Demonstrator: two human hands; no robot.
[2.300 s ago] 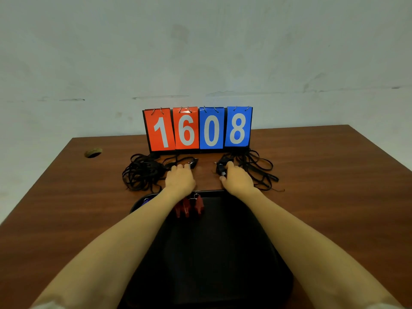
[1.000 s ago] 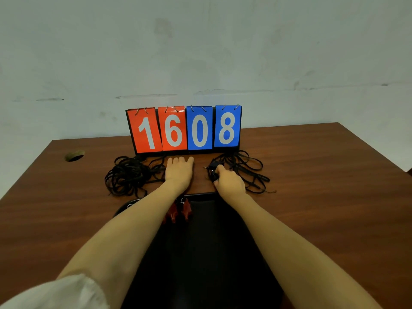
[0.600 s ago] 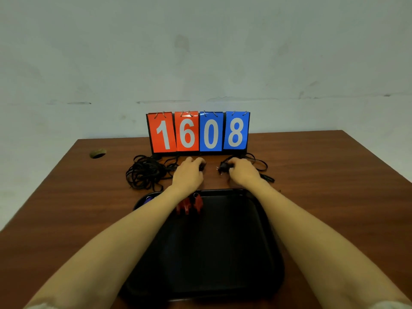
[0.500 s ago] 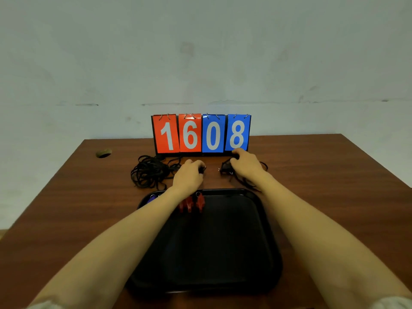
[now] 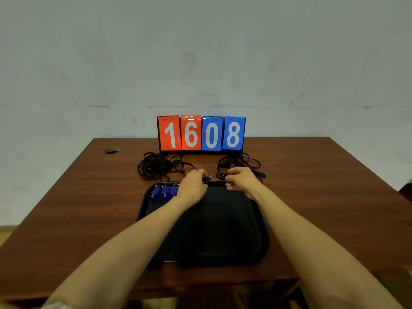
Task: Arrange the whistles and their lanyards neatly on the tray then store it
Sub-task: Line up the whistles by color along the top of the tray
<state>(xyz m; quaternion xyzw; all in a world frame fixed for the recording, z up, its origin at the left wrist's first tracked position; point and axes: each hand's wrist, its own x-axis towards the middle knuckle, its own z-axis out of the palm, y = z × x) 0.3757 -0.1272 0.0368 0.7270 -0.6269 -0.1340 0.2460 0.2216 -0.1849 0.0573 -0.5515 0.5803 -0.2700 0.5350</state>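
Two hands pinching lanyard clips at the tray's far rim

Head view, the only one I get. My operator's left hand [image 5: 193,187] sits over the far rim of the black tray [image 5: 223,230], fingers curled, pinching the left clip [image 5: 207,179], small and black. Right hand [image 5: 242,180] is just beside it, thumb and forefinger closed on the right clip [image 5: 220,175]. Clips are near each other, not touching. Can't tell clip from whistle at this size. Blue whistles [image 5: 163,192] lie in a row in the tray's far-left corner. Tray rests toward the near edge of the table [image 5: 66,208]. Left lanyard pile [image 5: 157,167] and right lanyard pile [image 5: 242,162] lie on the wood past the tray, before the scoreboard [image 5: 201,133] reading 1608 at the far edge. Hole [image 5: 112,150] sits near the far-left corner.
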